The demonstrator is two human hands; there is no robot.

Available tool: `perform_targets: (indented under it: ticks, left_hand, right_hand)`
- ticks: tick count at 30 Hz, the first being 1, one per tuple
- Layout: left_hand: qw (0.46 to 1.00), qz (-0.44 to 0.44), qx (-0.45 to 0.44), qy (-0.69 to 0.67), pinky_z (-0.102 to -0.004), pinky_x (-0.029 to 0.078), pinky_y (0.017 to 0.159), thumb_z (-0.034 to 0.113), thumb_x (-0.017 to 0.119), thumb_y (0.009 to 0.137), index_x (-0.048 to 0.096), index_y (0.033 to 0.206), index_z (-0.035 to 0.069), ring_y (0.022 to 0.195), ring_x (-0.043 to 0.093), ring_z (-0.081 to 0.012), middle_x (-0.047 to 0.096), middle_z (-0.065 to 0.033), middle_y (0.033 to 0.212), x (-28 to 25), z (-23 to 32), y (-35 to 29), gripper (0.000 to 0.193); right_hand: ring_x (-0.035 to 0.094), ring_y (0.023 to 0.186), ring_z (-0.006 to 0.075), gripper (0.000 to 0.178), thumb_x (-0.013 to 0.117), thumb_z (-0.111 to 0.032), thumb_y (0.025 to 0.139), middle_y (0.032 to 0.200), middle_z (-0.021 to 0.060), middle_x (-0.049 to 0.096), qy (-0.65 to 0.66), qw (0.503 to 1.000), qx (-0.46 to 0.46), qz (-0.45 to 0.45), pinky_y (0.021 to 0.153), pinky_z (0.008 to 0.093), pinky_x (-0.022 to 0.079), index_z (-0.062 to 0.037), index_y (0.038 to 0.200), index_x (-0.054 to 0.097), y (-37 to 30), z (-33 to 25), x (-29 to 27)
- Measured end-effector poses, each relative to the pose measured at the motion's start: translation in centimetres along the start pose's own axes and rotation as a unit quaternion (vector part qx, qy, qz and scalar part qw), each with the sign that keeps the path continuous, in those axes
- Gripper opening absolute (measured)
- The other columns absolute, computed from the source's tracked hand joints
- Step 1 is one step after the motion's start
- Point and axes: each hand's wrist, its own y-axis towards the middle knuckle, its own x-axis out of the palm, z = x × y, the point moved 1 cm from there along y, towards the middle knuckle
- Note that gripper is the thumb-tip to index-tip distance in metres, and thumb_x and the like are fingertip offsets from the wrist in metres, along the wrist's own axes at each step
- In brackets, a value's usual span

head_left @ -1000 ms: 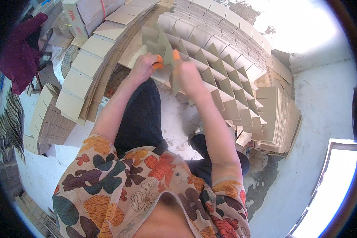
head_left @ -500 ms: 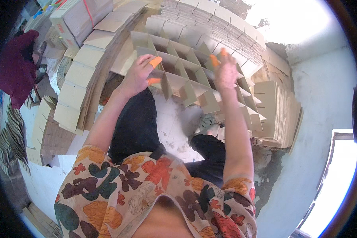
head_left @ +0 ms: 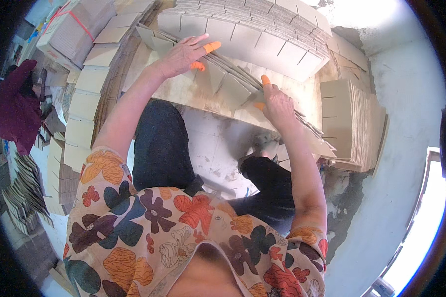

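Observation:
A cardboard divider [head_left: 227, 83], made of interlocked slotted strips, lies folded nearly flat in a slanting bundle in front of me. My left hand [head_left: 184, 57] grips its upper edge toward the far left, with thumb and forefinger around the strips. Farther right and nearer to me, my right hand [head_left: 278, 106] pinches the other part of the bundle. Orange finger covers sit on the thumb and forefinger of both hands. Under the divider is a pale wooden board [head_left: 153, 81]. Behind it stands a long row of slotted cardboard strips [head_left: 243, 38].
More slotted strips are stacked at the right [head_left: 339, 126] by the pale wall [head_left: 399, 109]. A long row of cardboard pieces [head_left: 86, 106] runs along the left, with a strapped carton [head_left: 69, 37] beyond. A person in a dark red garment [head_left: 15, 109] is at the far left.
The divider was spread into an open grid of cells; now it is collapsed into a flat slanting bundle. My left hand has moved farther away, my right hand slightly nearer.

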Motion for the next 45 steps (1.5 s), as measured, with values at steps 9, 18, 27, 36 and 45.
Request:
perform_targets:
  ticks: [9,18,27,36,45]
  left_hand:
    - [0.996,-0.052,0.031,-0.066,-0.0362,0.038,0.095,0.017,0.063,0.079,0.057,0.112,0.010,0.107,0.054,-0.0278,0.058,-0.0099,0.117,-0.9,0.2,1.2,0.034]
    - [0.992,-0.015,0.110,0.060,-0.0417,0.046,0.073,0.012,0.063,0.078,0.059,0.091,0.007,0.087,0.057,-0.0288,0.063,-0.0080,0.093,-1.5,-0.9,0.0,0.014]
    - [0.953,0.139,-0.006,0.271,-0.0372,0.051,0.083,0.007,0.057,0.079,0.056,0.114,-0.005,0.103,0.058,-0.0293,0.057,-0.0195,0.117,-17.4,6.6,-11.9,0.037]
    - [0.886,-0.051,-0.330,0.323,-0.0366,0.053,0.069,0.002,0.055,0.074,0.053,0.105,-0.001,0.090,0.059,-0.0289,0.059,-0.0165,0.096,-11.2,-5.0,-23.7,0.031]
    - [0.920,-0.143,-0.317,0.180,-0.0456,0.048,0.075,0.012,0.063,0.073,0.059,0.093,0.003,0.089,0.059,-0.0374,0.062,-0.0186,0.093,-10.9,-7.3,-22.8,0.022]
  right_hand:
    - [0.063,0.069,0.0375,0.040,0.074,-0.024,0.074,0.070,0.0172,0.063,-0.021,0.999,0.016,0.025,0.059,0.0456,0.049,-0.0055,0.094,0.044,1.0,1.3,1.0]
    - [0.065,0.071,0.0337,0.016,0.061,-0.008,0.079,0.073,0.0184,0.064,-0.016,0.997,-0.032,0.067,0.064,0.0430,0.051,-0.0044,0.093,0.054,0.4,-0.7,-0.7]
    - [0.053,0.116,0.0229,0.033,0.060,-0.014,0.088,0.120,0.0071,0.058,-0.215,0.891,-0.025,0.398,0.101,0.0386,0.043,-0.0087,0.120,0.056,-7.3,-5.2,-13.5]
    - [0.053,0.111,0.0294,0.027,0.057,-0.010,0.086,0.116,0.0110,0.057,-0.210,0.929,0.127,0.276,0.090,0.0399,0.044,-0.0051,0.113,0.057,-10.8,7.9,-7.3]
    - [0.054,0.101,0.0299,0.031,0.057,-0.018,0.086,0.114,0.0112,0.058,-0.231,0.900,0.238,0.282,0.080,0.0407,0.048,-0.0066,0.115,0.056,-20.0,22.3,-3.7]
